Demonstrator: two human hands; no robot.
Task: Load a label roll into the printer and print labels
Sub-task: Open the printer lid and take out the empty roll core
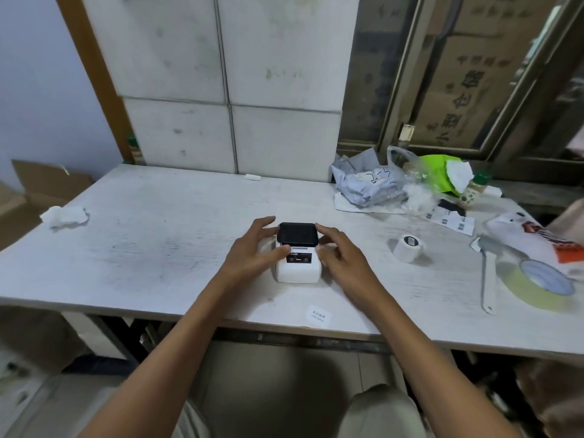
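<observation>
A small white label printer point(297, 270) with a black lid point(297, 234) stands in the middle of the white table point(158, 235). My left hand point(252, 248) grips its left side, thumb resting on the front by the control panel. My right hand point(339, 252) holds its right side, fingers touching the lid's right edge. The lid looks tilted up slightly at the back. A white label roll point(407, 248) lies on the table to the right of the printer, apart from both hands. One printed label point(318, 315) lies near the table's front edge.
At the back right lie crumpled grey bags point(366, 184), a green bag point(439, 172) and a small bottle point(472, 191). A tape roll point(537, 284) and a white strip point(486, 279) sit at the right. A crumpled tissue point(64, 216) is at the left.
</observation>
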